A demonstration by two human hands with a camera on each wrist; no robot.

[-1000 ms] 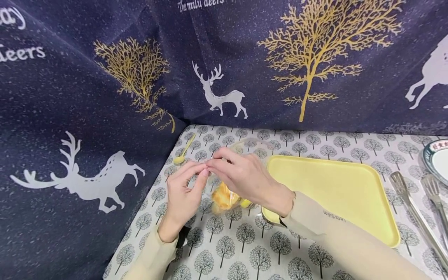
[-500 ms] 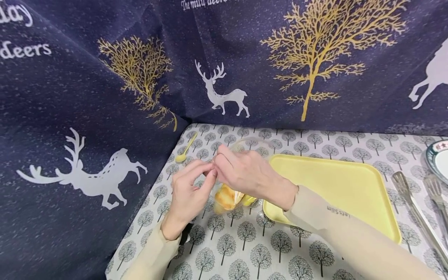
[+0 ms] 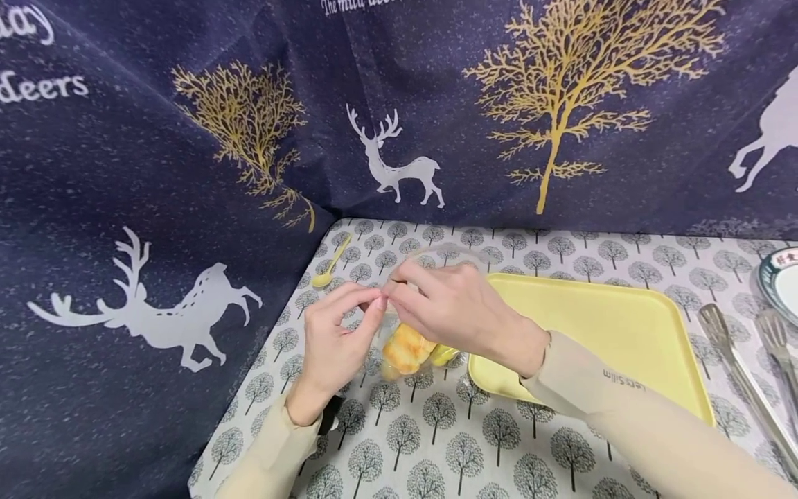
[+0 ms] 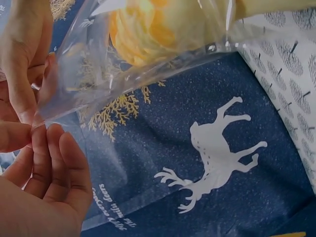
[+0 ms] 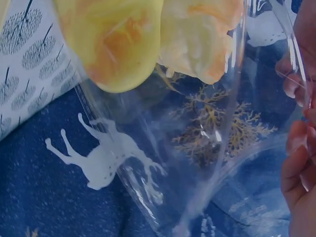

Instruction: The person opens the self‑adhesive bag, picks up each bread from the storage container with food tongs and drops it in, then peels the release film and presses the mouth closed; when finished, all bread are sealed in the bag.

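Note:
A clear plastic bag (image 4: 91, 69) hangs between my hands. Inside it are a golden-brown piece of bread (image 3: 406, 348) and a smooth, rounded yellow item (image 5: 116, 49) with orange patches, whose kind I cannot tell. My left hand (image 3: 339, 339) pinches the bag's edge between thumb and fingers. Right beside it, my right hand (image 3: 464, 305) also pinches that edge, and the fingertips of both hands meet. In the left wrist view the film runs down to a point at the pinching fingers. The right hand hides part of the bag in the head view.
A yellow tray (image 3: 598, 339) lies to the right on the tree-print tablecloth (image 3: 430, 443). Beyond the left hand is a small yellow spoon (image 3: 324, 278). Metal utensils (image 3: 736, 357) and a green-rimmed plate (image 3: 773, 284) stand at the far right. Dark deer-print cloth (image 3: 262, 173) walls the back and left.
Both hands have shifted slightly right with the bag, still pinching its edge. The right hand's fingers have changed position along the edge, and its wrist has moved a little right.

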